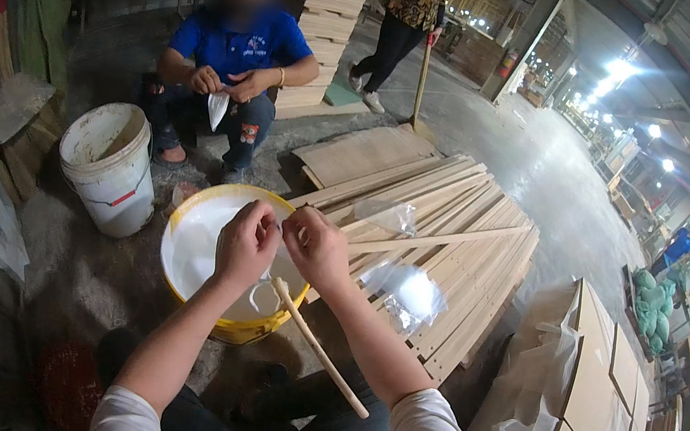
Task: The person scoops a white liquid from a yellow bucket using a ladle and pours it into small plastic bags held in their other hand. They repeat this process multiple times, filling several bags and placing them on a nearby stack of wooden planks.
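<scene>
Above a yellow-rimmed tub (pixel 237 332) holding a thick white substance (pixel 207 237), my two hands come close together. My left hand (pixel 248 245) has its fingers bent into a pinch. Just beside it, my right hand (pixel 320 253) is pinched too, its fingertips near the left ones. Whatever the fingers hold, if anything, is too small or hidden to name. A wooden stick (pixel 321 352) leans across the tub's near right rim, its end pointing toward my lap. Clear plastic bags (pixel 414 297) lie on wooden slats (pixel 464 273) to the right of the tub.
A dirty white bucket (pixel 109 165) stands left of the tub. Across from me sits a person in a blue shirt (pixel 241 45), holding a small white bag (pixel 216 108). Wrapped stacked panels (pixel 560 410) rise at the right. Someone stands with a broom (pixel 420 90) farther back.
</scene>
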